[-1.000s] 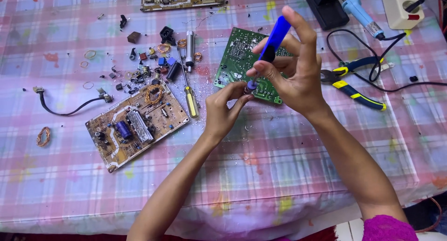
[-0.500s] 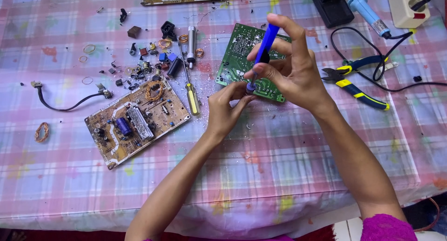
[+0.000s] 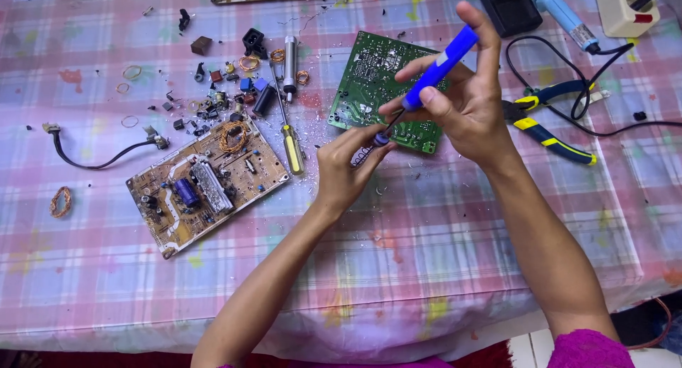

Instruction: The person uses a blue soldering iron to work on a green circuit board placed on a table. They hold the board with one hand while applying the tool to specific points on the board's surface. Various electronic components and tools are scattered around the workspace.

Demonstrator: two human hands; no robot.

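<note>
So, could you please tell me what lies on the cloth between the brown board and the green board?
In the head view, a yellow-handled screwdriver lies between the brown board and the green board, amid small debris.

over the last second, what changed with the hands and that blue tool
Little changed. The right hand tilted the blue-handled tool slightly flatter, its top swinging rightward. The left hand kept pinching a small part at the tool's tip. The green circuit board, brown circuit board and pliers stayed put.
</note>
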